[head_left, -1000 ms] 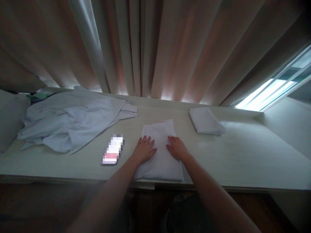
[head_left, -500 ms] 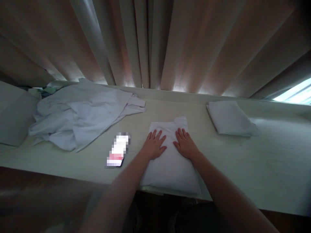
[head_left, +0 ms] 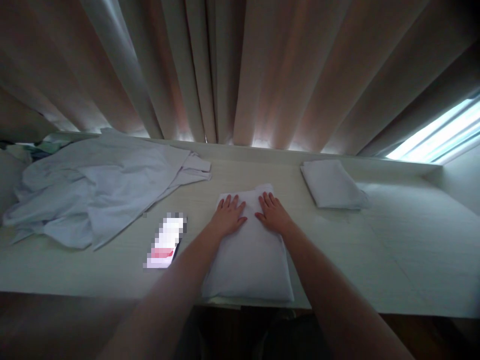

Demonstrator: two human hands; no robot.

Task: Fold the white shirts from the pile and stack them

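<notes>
A white folded garment (head_left: 251, 265) lies flat at the front edge of the pale table, its near end by the edge and a small strip of cloth sticking out at its far end. My left hand (head_left: 228, 216) rests palm down on its upper left part, fingers spread. On the upper right part lies my right hand (head_left: 274, 212), also flat with the fingers apart. Neither hand grips the cloth. Bare table shows around the garment, and the palms hide some of its far half.
A loose, crumpled white garment (head_left: 101, 185) spreads over the left of the table (head_left: 337, 260). A lit phone (head_left: 167, 242), its screen blurred, lies left of my arms. A folded white cloth (head_left: 332, 184) sits at the back right. Long curtains (head_left: 281, 75) hang behind.
The view has swung to the right, so everything sits further left and more of the right wall shows. Both hands stay flat on the folded garment in nearly the same spots.
</notes>
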